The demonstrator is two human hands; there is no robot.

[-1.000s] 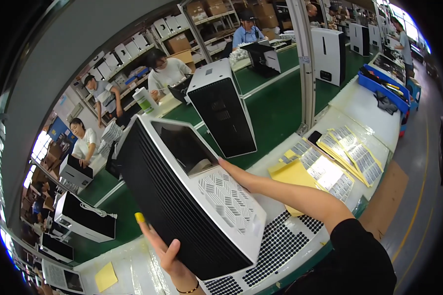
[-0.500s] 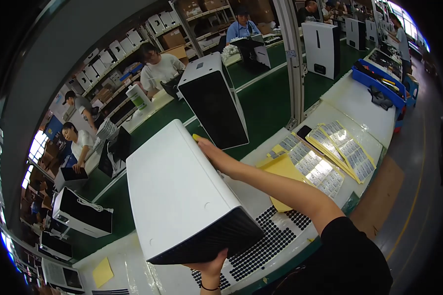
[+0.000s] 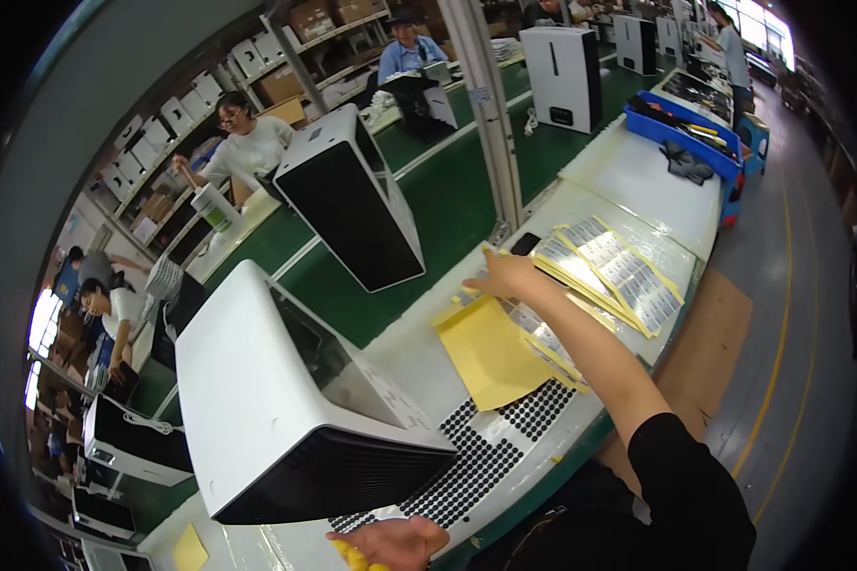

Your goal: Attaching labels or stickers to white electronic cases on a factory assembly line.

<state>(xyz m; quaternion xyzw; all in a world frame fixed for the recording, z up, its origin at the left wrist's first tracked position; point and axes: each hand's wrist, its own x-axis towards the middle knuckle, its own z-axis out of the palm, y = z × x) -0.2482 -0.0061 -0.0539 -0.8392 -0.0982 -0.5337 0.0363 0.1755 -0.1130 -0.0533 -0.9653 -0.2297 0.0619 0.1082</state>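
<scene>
In front of me a white boxy appliance housing (image 3: 248, 390) with a ribbed black end and a dark glossy panel on one side leans at a tilt on the worktable. My left hand (image 3: 390, 544) is just below its black end, palm up, fingers apart and holding nothing; yellow covers are on its fingertips. Beyond the housing to the right, my right hand (image 3: 507, 276) reaches over the label sheets with its fingers spread, nothing visible in them. Close below it are a plain yellow sheet (image 3: 490, 352) and silver label sheets (image 3: 624, 276) on yellow backing.
Sheets of black round pads (image 3: 467, 466) lie beside the housing. A second appliance (image 3: 348, 205) stands on the green conveyor (image 3: 457, 205), near a metal post (image 3: 486, 114). At the far right is a blue bin (image 3: 681, 124) of tools. Several people work across the line.
My right hand has left the housing's top edge and moved right over the label sheets. My left hand has come off the black end. The housing has turned and now rests lower.
</scene>
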